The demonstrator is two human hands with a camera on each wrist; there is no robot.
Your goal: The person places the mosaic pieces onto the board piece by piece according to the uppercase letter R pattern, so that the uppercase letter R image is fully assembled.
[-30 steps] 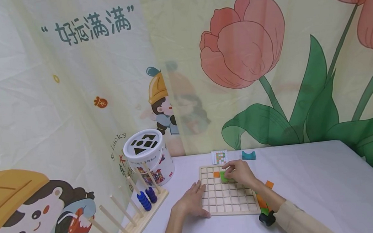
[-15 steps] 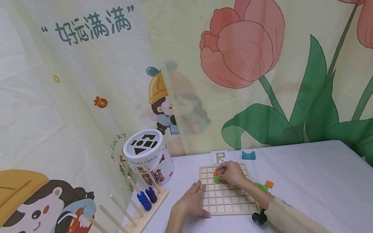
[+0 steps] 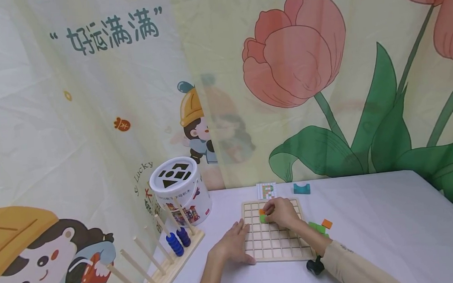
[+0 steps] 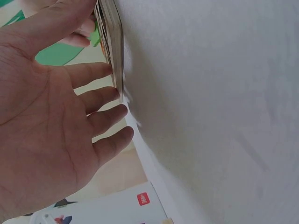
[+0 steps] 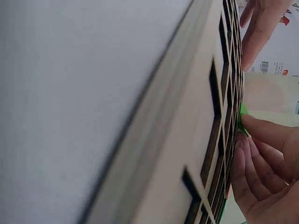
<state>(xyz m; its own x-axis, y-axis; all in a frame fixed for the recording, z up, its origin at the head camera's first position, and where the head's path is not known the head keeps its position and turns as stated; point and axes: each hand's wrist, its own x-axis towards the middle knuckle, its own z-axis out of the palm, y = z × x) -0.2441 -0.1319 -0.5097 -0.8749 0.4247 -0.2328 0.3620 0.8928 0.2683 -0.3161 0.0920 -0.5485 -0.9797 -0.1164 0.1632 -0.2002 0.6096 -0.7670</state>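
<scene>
A wooden grid board (image 3: 277, 244) lies flat on the table. My left hand (image 3: 233, 244) touches its left edge, and in the left wrist view that hand's (image 4: 51, 112) fingers extend to the board's side (image 4: 113, 42). Over the board's upper part, my right hand (image 3: 281, 211) pinches a green square tile (image 3: 263, 218). The right wrist view has the thumb and fingers at this green tile (image 5: 243, 117), which is tilted on the grid. Just above it in the head view, an orange tile (image 3: 261, 211) sits in a cell, partly covered by the fingers.
Several green tiles (image 3: 316, 227) and an orange tile (image 3: 327, 223) lie right of the board, partly behind the right forearm. A pattern card (image 3: 266, 191) and a teal block (image 3: 301, 189) are behind it. On the left stand a white bucket (image 3: 180, 192) and a wooden peg rack (image 3: 168, 266).
My right hand has moved left across the board with the green tile, which is now just below the orange one. My left hand has stayed at the board's edge.
</scene>
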